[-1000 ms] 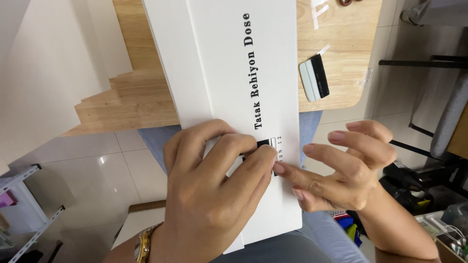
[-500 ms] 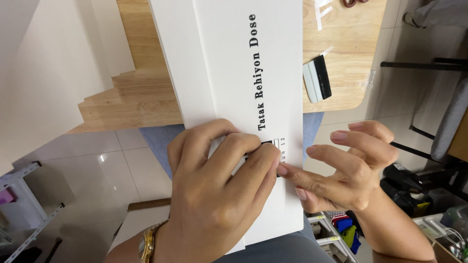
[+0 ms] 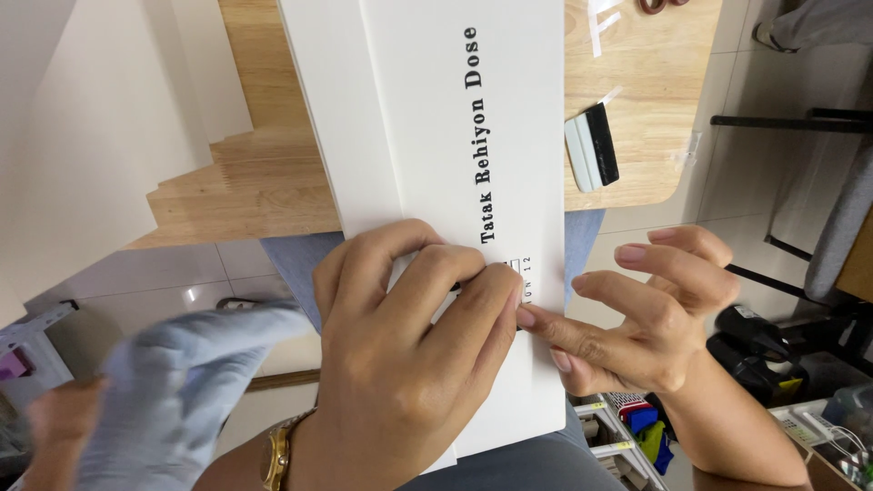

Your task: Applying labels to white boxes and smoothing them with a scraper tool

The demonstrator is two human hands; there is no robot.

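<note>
Head view: left hand [image 3: 400, 364] presses flat, fingers curled, on white board [image 3: 446, 182] at frame centre, over the wooden tabletop [image 3: 264, 182] edge. Right hand [image 3: 646, 318], open, fingertip touching the lettering's lower end. Step: rubbing down lettering. Next calls for firm, even pressure. Squeegee [image 3: 591, 147] upper right.

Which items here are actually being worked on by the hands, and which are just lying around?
In use:
white board, with black lettering
left hand, pressing on it
right hand, fingertips at its edge

Lying about:
squeegee on wooden table
blurred blue cloth, lower left
</note>
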